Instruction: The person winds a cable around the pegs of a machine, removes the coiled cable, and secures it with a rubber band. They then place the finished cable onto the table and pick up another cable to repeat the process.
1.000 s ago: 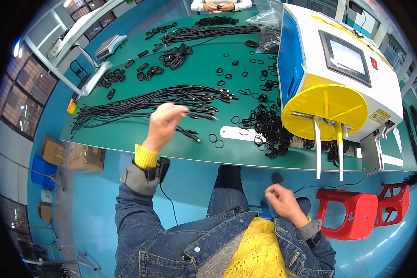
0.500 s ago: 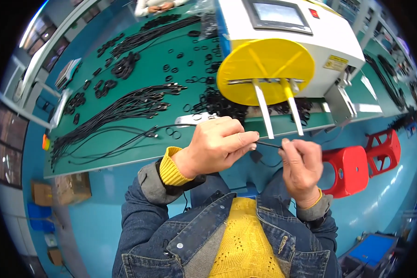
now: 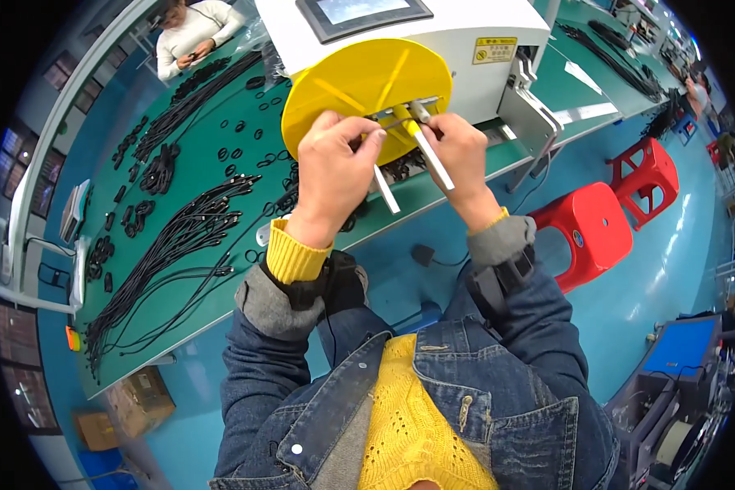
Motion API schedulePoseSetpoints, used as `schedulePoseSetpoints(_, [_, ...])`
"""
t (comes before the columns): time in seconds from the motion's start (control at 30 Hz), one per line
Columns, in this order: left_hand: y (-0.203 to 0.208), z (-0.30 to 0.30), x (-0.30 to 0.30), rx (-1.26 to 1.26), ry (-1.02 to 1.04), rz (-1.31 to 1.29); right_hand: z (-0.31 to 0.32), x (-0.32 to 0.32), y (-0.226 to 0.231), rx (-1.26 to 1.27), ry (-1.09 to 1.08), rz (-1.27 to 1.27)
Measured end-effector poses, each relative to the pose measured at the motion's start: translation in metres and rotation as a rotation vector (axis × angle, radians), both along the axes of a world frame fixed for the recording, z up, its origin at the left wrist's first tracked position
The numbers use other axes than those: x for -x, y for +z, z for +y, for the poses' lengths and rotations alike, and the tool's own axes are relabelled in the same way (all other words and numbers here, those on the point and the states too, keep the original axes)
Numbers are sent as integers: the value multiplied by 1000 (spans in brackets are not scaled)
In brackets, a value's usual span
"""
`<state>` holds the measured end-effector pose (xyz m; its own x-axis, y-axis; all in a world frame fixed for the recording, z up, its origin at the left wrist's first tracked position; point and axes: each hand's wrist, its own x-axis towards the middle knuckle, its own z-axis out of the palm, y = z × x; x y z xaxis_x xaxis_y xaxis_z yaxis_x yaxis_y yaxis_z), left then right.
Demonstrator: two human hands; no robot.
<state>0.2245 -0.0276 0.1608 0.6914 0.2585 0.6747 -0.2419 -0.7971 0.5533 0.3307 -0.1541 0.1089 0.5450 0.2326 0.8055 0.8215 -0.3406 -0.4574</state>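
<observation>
Cable (image 3: 397,125) between left fingers (image 3: 371,147) and right fingers (image 3: 444,127), both pinched around it, across yellow-and-white prong (image 3: 434,158)

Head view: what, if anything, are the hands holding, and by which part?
Black cable: left hand and right hand grip it on either side of the yellow-and-white prong; whether at an end is hidden.
</observation>
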Motion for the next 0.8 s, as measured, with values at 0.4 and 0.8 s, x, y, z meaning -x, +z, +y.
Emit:
schedulePoseSetpoints(0.4, [-31,17,6,55,8,-227,-88,21,-53,23,-8,547])
schedulePoseSetpoints(0.8, [-21,17,30,-156,156,-293,-113,58,-75,21,140,854])
